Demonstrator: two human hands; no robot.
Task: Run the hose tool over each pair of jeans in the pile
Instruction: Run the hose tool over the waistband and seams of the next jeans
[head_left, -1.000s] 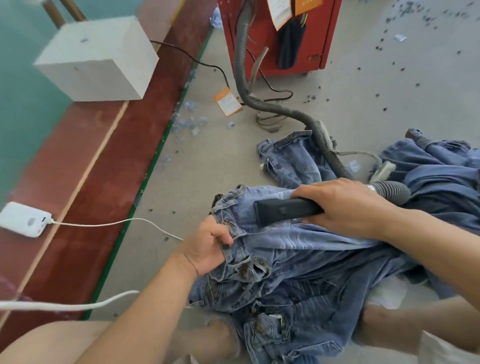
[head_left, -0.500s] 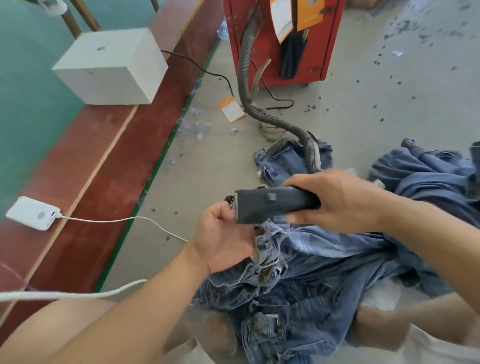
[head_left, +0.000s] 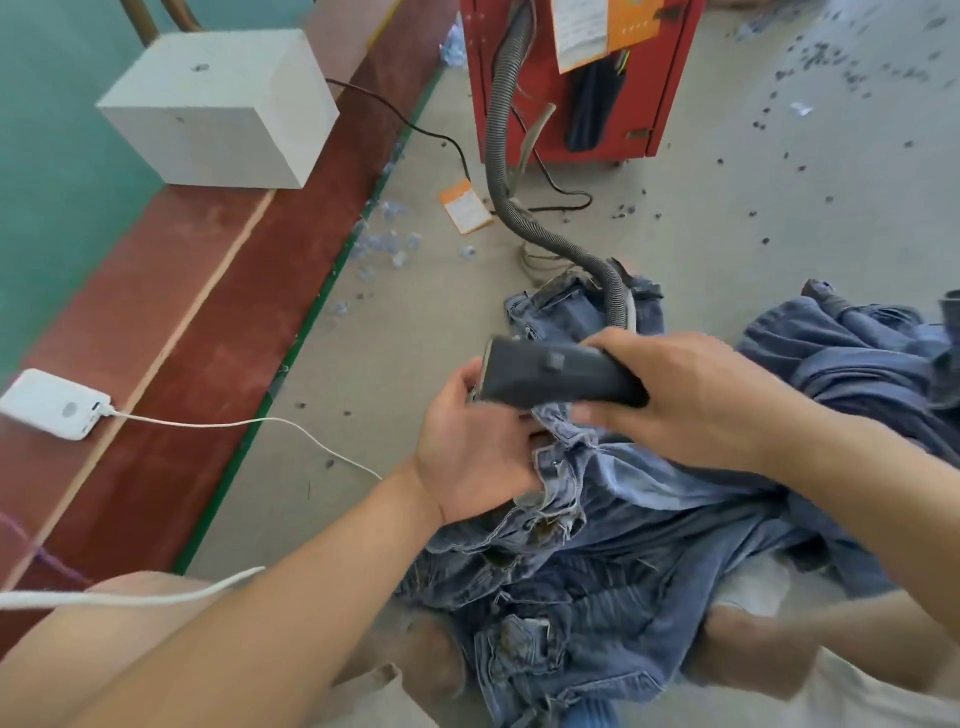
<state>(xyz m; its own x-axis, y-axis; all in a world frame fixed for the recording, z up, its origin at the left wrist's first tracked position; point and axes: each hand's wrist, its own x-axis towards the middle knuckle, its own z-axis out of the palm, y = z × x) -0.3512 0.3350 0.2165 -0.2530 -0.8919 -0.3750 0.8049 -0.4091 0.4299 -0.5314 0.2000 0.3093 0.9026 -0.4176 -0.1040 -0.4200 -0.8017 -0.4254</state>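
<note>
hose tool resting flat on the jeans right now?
No: the right hand holds the hose tool raised above the jeans, its front end by the left hand.

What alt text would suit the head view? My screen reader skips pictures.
A person's right hand grips a dark hose tool over a pile of blue jeans on the floor, while the left hand holds the denim below its front end. A grey hose runs back to a red cabinet.
</note>
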